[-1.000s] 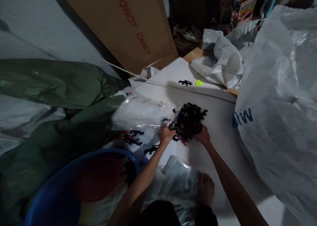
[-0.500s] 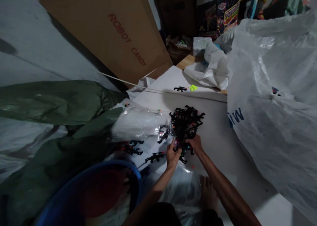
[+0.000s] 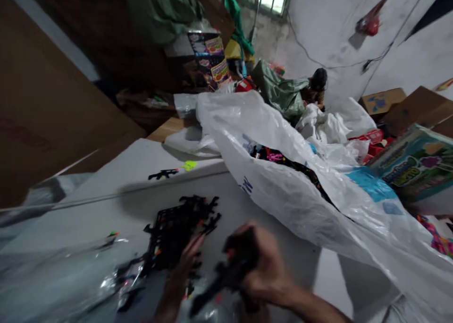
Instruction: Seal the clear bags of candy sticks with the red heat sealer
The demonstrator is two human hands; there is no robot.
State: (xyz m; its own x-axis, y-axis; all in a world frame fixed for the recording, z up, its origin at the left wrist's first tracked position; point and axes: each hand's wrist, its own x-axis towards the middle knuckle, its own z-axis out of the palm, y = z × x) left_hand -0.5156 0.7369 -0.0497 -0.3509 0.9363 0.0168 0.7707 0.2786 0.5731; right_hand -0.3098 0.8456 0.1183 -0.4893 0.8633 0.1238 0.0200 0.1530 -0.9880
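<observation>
My right hand (image 3: 267,261) is closed around a black toy gun (image 3: 230,266), lifted and blurred by motion. My left hand (image 3: 189,257) rests at the right side of a dark pile of toy guns (image 3: 193,214), its fingers stretched out and touching it. Within the pile shows a black lattice basket (image 3: 166,224). A clear plastic bag (image 3: 71,271) lies to the left, with more black toy guns at its end. Farther back on the white surface are a single toy gun (image 3: 163,174) and a yellow-green piece (image 3: 189,165).
A large white sack (image 3: 283,205) with a slit opening, colourful items inside, fills the right. Cardboard (image 3: 46,110) leans at the left, and a cord (image 3: 88,198) crosses the white surface. Printed boxes (image 3: 208,58) stand behind. A person (image 3: 314,89) sits at the back.
The view has swung right and up, bringing the window, sack opening and another person into sight. My right hand has left the pile and come up with a toy gun.
</observation>
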